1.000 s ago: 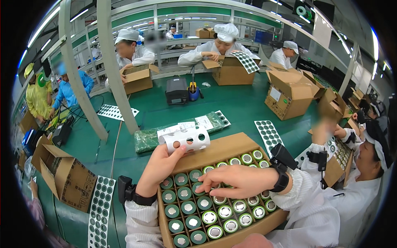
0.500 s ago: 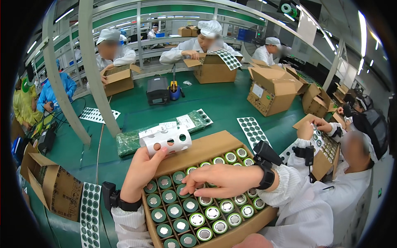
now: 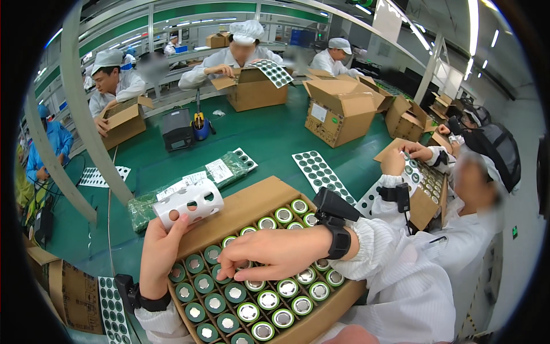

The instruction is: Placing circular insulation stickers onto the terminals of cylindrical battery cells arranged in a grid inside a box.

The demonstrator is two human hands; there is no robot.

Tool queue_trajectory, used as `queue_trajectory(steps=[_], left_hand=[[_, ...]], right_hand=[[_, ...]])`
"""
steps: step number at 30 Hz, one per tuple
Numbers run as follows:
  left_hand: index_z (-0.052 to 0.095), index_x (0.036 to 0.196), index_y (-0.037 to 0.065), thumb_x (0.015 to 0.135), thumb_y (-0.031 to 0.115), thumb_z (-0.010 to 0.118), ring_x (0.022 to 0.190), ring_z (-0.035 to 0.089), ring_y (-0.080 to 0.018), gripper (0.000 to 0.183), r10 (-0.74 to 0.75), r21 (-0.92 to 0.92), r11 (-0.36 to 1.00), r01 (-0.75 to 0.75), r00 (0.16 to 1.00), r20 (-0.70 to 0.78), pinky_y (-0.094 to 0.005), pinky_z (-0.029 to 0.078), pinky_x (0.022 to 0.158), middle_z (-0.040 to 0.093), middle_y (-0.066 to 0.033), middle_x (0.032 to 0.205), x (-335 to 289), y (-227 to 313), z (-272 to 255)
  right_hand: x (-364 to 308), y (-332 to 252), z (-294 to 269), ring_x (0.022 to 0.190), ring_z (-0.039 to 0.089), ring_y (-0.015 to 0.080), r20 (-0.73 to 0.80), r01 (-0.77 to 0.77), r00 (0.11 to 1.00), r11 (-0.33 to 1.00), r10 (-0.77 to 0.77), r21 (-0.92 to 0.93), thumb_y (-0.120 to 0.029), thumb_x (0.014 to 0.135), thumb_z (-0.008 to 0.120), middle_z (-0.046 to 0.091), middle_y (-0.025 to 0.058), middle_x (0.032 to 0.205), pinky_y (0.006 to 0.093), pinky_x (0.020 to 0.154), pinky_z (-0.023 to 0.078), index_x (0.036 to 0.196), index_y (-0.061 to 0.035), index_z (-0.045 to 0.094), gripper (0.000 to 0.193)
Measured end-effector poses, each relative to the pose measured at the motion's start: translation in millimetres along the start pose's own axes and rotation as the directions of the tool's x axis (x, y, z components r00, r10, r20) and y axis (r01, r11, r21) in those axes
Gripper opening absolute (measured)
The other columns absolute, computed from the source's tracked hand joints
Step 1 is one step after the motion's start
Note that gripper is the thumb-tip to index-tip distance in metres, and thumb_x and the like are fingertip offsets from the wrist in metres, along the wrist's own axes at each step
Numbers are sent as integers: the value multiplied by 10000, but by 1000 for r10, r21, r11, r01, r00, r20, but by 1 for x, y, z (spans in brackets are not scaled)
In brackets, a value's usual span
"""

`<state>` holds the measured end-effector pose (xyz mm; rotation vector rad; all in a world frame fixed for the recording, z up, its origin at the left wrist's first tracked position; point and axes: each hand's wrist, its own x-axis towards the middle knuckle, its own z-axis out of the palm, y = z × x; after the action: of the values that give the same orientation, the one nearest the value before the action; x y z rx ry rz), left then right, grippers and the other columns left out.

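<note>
- My left hand [image 3: 163, 252] is closed around the lower edge of a white perforated holder [image 3: 189, 202], lifting it clear above the far-left corner of the cardboard box [image 3: 243, 200].
- My right hand [image 3: 269, 258] lies flat across the green cylindrical cells [image 3: 240, 292] standing in rows in the box, fingers loosely spread and gripping nothing — fingertips touching the cell tops.
- I judge this the loading step: the holder is raised, not yet seated.
- Next, I think, the holder's holes need lining up over the cell tops just below my left hand — squarely, without tilt — or a cell could catch.
</note>
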<state>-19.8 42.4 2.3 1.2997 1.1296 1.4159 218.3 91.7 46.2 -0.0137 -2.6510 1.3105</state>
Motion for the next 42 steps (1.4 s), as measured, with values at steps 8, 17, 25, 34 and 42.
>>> queue_trajectory(steps=[8, 17, 25, 34, 42], left_hand=[[607, 1141, -61, 976, 100, 532, 1028, 616, -151, 242, -9, -53, 999, 8, 1000, -18, -294, 487, 945, 639, -83, 1115, 0, 2, 1], [587, 1168, -68, 978, 92, 523, 1038, 617, -163, 257, -8, -58, 998, 7, 1000, -19, -304, 485, 952, 634, -88, 1142, -1, 2, 2], [594, 1155, -60, 980, 92, 519, 1038, 622, -178, 243, 23, -76, 997, -26, 999, -37, -315, 489, 947, 636, -96, 1137, 0, -3, 1], [564, 1150, -53, 973, 76, 534, 1016, 628, -185, 221, -2, -59, 998, -2, 998, -66, -311, 502, 924, 631, -91, 1134, -3, -4, -2], [520, 1197, -42, 981, 115, 527, 1085, 605, -256, 267, -5, -44, 999, 3, 999, -41, -396, 498, 969, 604, -124, 1194, -1, -6, -6]], right_hand=[[0, 4, 1, 951, 609, 256, 12, 10, 1000, 1000, -10, 10, -146, 941, 550, 627, 83, 1012, 375, 833, 473, 1040, -25, 559, 156], [-1, 6, 2, 940, 605, 262, 7, 24, 1000, 1000, -24, 11, -137, 929, 560, 623, 90, 997, 378, 827, 470, 1014, -22, 546, 144], [0, 9, 2, 913, 630, 276, -31, 74, 997, 997, -75, -19, -135, 918, 568, 648, 110, 966, 374, 795, 492, 992, -5, 547, 151], [1, 7, 3, 902, 631, 292, -15, 69, 997, 997, -70, -25, -133, 915, 567, 647, 120, 957, 385, 779, 495, 992, -3, 548, 152], [0, 8, 1, 931, 597, 304, 2, 28, 1000, 1000, -28, 6, -140, 919, 561, 614, 123, 964, 401, 803, 475, 1006, -17, 546, 152]])
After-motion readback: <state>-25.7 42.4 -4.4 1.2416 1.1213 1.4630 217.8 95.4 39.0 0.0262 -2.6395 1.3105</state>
